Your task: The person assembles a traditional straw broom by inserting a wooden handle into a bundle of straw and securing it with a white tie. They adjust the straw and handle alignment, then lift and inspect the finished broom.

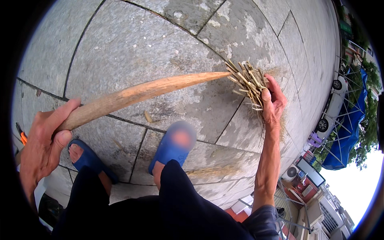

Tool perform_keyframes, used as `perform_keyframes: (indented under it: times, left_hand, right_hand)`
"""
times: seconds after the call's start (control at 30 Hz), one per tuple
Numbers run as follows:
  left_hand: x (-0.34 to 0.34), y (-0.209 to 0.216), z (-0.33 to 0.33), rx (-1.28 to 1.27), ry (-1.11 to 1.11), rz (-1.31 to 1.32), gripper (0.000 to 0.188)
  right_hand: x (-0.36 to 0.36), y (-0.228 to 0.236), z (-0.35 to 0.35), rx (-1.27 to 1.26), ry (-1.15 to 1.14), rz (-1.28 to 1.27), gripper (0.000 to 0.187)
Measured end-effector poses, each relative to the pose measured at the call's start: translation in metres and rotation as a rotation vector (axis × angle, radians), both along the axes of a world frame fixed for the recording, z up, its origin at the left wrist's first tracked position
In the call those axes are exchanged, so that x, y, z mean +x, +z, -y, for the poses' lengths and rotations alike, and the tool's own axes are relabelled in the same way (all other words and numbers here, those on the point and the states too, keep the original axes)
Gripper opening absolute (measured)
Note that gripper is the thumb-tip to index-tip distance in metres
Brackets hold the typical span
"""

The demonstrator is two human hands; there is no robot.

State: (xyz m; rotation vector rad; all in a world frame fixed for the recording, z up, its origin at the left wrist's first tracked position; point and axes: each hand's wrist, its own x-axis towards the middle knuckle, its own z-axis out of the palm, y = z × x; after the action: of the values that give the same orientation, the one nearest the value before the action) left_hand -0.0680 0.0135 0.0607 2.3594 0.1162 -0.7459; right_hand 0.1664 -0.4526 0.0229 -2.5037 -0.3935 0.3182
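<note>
My left hand (44, 140) is wrapped round the thick end of a long, slightly curved wooden stick (120, 98). Toward the right the stick is pared down to a pale, bare point. That tip meets the side of a bundle of dry cut stalks (248, 82), though I cannot tell whether it goes in among them. Gripping the bundle is my right hand (274, 102), thumb on the near side and fingers round the back. The blunt stalk ends face up and left. Thin straw fibres hang below and behind the right hand, partly hidden by it.
Grey stone paving (120, 52) spreads below, with blue slippers (92, 158) on my feet. Loose straw (214, 172) lies near my right foot, a wood chip (148, 117) between stick and feet. An orange-handled tool (23, 137) shows at far left. A car (334, 100) stands far right.
</note>
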Motion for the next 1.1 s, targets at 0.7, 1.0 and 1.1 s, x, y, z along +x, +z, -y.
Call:
perform_keyframes:
  times: [0.7, 1.0, 1.1]
  left_hand:
    - [-0.004, 0.048, -0.012, 0.145, -0.099, -0.080, 0.059]
    - [0.010, 0.050, -0.015, 0.096, -0.180, -0.097, 0.059]
    - [0.015, 0.052, -0.015, 0.121, -0.224, -0.079, 0.059]
  right_hand:
    - [-0.024, 0.012, 0.008, -0.009, 0.177, 0.234, 0.057]
    - [-0.031, 0.011, 0.012, -0.002, 0.202, 0.223, 0.057]
    - [-0.034, 0.013, 0.010, -0.012, 0.219, 0.208, 0.056]
